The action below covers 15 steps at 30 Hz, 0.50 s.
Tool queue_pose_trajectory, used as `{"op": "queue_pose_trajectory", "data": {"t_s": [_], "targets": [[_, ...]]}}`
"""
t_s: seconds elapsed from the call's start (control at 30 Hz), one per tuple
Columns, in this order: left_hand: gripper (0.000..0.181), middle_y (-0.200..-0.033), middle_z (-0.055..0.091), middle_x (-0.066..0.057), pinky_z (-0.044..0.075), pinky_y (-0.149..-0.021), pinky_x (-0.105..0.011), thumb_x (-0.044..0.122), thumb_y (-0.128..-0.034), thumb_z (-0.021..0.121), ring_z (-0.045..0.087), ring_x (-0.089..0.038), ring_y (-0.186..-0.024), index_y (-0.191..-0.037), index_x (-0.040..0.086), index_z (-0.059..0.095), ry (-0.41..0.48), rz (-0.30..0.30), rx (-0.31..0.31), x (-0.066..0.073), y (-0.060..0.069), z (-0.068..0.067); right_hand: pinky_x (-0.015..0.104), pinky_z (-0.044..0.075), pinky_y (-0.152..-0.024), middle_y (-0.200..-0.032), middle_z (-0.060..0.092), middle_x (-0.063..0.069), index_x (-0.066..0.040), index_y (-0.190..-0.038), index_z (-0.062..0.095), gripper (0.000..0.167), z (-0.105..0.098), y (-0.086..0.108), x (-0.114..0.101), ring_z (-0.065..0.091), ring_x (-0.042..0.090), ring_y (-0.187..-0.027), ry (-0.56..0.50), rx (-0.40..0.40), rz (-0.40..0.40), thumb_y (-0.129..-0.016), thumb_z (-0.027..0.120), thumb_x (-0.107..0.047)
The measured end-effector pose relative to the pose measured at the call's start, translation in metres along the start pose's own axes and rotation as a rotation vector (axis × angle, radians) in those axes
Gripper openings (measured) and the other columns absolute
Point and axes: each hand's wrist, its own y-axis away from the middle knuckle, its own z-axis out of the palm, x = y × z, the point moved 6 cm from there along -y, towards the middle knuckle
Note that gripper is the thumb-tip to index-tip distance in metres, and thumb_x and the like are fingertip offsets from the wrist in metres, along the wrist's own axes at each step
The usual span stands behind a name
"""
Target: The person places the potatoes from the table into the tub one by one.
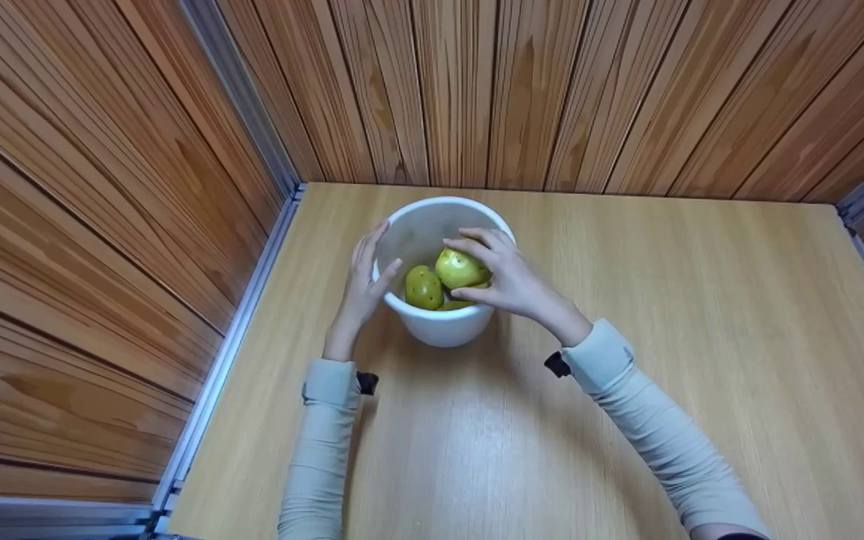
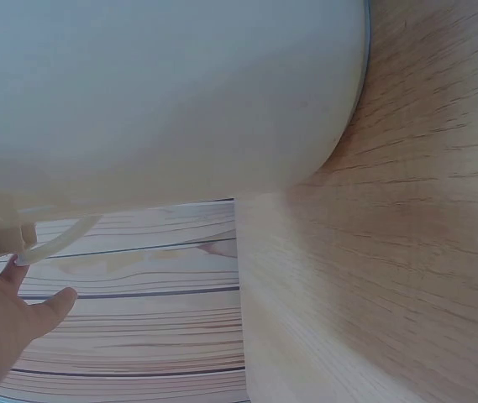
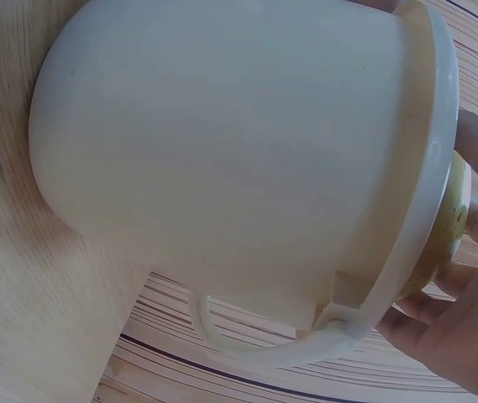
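A white bucket (image 1: pixel 443 330) stands on the table, its inner wall and opening visible from above. My left hand (image 1: pixel 364 277) grips its left rim, the thumb over the inside and the fingers along the outside, near the handle (image 2: pixel 62 241). Just inside the right part of the opening, my right hand (image 1: pixel 503 274) holds a spotted yellow-green pear (image 1: pixel 459 268) between thumb and fingers. Beside it in the bucket lies a darker green pear (image 1: pixel 424 288), with more green fruit partly hidden below. In the right wrist view, the held pear (image 3: pixel 440 231) shows past the rim.
The bucket is toward the back left of the light wooden table (image 1: pixel 702 360). A wood-panelled wall (image 1: pixel 529 90) rises behind it. Another panelled wall (image 1: pixel 87 225) runs along the left, with a metal rail (image 1: pixel 226 352) at its foot.
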Motion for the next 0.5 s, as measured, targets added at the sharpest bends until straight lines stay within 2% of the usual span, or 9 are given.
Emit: {"op": "queue_pose_trajectory", "data": {"t_s": [0.1,0.3,0.5], "targets": [[0.069,-0.150,0.026,0.011,0.024,-0.106,-0.058,0.060,-0.0848,0.049,0.021,-0.018,-0.138,-0.145,0.034,0.027,-0.004,-0.005,-0.006,0.0005,0.0000,0.0006,0.052,0.036,-0.101,-0.139,0.041,0.011,-0.023,-0.134,0.049,0.067,0.0010,0.0003,0.0009,0.036,0.028,-0.128,0.000,-0.002,0.003,-0.074,0.077,-0.031],[0.069,-0.150,0.026,0.009,0.025,-0.106,-0.058,0.060,-0.0847,0.049,0.022,-0.018,-0.138,-0.145,0.033,0.027,-0.001,-0.001,-0.005,0.0006,0.0000,0.0010,0.050,0.036,-0.101,-0.139,0.041,0.008,-0.022,-0.134,0.049,0.066,0.0027,0.0009,0.0025,0.036,0.027,-0.128,0.001,0.002,-0.004,-0.074,0.077,-0.031],[0.069,-0.150,0.027,0.011,0.023,-0.107,-0.057,0.059,-0.0850,0.049,0.020,-0.016,-0.138,-0.145,0.032,0.028,0.007,0.005,-0.006,-0.0001,-0.0003,0.0019,0.051,0.033,-0.104,-0.140,0.041,0.006,-0.022,-0.133,0.051,0.062,0.0028,0.0019,0.0040,0.035,0.025,-0.130,0.005,0.001,-0.001,-0.077,0.074,-0.036]]}}
